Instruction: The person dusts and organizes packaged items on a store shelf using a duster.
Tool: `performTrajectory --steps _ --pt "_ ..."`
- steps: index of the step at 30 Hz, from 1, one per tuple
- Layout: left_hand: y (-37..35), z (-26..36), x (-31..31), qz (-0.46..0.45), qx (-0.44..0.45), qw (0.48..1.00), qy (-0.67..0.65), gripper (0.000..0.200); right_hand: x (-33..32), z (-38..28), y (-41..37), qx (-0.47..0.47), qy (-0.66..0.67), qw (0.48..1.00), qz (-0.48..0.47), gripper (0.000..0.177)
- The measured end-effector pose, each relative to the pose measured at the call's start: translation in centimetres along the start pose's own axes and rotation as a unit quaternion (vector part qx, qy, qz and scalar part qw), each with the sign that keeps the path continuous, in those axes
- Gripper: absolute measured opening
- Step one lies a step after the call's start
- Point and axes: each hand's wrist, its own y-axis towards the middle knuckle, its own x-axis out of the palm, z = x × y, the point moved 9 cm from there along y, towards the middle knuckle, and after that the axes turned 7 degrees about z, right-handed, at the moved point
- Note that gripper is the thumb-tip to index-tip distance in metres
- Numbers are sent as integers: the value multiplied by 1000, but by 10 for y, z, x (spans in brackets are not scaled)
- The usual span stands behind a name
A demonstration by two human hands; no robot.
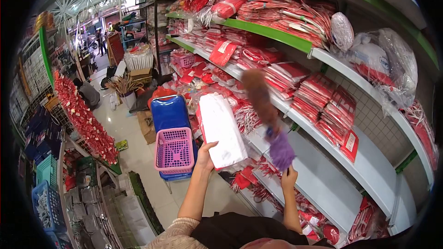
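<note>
Duster (pixel 264 108) angled up at the shelf (pixel 323 175), right hand (pixel 288 178) grip clamped on its purple handle; left hand (pixel 205 157) grip clamped on white packet (pixel 221 131) held off the shelf, I judge so the feathers reach behind it

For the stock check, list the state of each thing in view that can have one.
white pack: held up, tilted, in the left hand.
duster: raised at the shelves, blurred, gripped by the right hand.
pink basket: upright on the blue chair.
red packets: stacked on the shelves.
</note>
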Motion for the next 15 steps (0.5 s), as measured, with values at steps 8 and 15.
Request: performTrajectory --steps 8,15 --pt "1 1 4 -11 -24 1000 4 46 15 11 -6 40 -169 984 -34 17" --pt "15 -8 4 -35 59 997 32 38 2 -8 -26 -147 -70 986 -39 16"
